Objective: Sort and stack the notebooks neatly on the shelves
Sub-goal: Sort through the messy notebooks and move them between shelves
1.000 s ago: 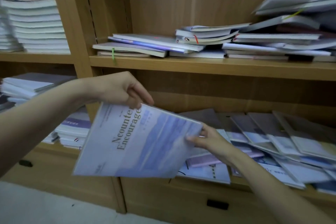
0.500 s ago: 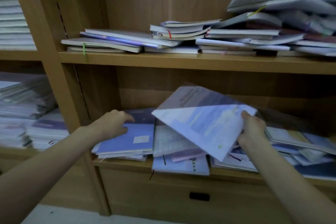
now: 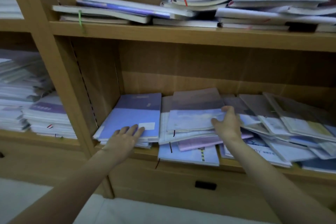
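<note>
A blue notebook tops a small stack at the left end of the lower shelf. My left hand lies flat on its front edge, fingers straight. Just right of it, a pale blue-grey notebook lies on top of a loose pile. My right hand touches that notebook's right edge, fingers loosely spread, thumb raised. A messy spread of overlapping notebooks fills the shelf to the right.
The upper shelf carries untidy stacks of notebooks. The bay to the left holds tall white stacks. A wooden upright divides the bays. Below is a drawer with a dark handle slot.
The notebook I was holding in both hands now lies on the middle pile of the lower shelf. My left hand has moved onto the blue stack, and my right hand has loosened its grip.
</note>
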`<state>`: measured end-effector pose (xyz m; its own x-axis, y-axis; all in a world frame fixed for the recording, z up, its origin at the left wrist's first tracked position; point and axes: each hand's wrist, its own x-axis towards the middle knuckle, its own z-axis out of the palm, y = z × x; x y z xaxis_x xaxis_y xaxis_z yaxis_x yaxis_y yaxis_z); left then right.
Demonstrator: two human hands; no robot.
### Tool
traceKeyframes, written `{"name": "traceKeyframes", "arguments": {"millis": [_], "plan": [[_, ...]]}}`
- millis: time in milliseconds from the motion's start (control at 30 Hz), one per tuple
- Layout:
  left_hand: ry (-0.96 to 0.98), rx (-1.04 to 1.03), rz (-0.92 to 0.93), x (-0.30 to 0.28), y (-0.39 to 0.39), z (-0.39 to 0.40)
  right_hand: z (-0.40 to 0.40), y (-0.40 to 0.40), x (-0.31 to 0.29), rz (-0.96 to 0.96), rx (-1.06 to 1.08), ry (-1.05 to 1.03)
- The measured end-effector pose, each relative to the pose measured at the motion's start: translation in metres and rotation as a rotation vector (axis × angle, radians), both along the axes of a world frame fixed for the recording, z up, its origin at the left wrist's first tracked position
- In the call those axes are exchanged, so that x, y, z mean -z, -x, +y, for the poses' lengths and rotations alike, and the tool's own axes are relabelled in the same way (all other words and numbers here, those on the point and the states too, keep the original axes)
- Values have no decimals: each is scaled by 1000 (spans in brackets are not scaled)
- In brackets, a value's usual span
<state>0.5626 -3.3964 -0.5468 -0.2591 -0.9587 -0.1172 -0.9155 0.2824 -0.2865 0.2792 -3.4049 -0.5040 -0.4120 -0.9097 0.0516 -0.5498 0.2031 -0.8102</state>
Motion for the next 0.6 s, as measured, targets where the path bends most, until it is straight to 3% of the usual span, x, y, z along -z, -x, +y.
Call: {"name": "traceKeyframes", "arguments": {"millis": [133,233,300,367,433,600], "plan": [[138,31,-34,21,-12,-8,14,3,0,696,-130,46],[246,40,20,27,-14,-17,12,-20,-3,959,-464,138],[291,124,84,26,-19,-25,6,-46,5,1135,-660,52],[298,183,106,30,-31,-31,-2,-64,22,1322,-713,-1],[291,224,140,29,-41,-32,-8,-70,35,1429,-631,-15],[400,267,221,35,-44,-26,-22,-46,45,1313,-572,325]]}}
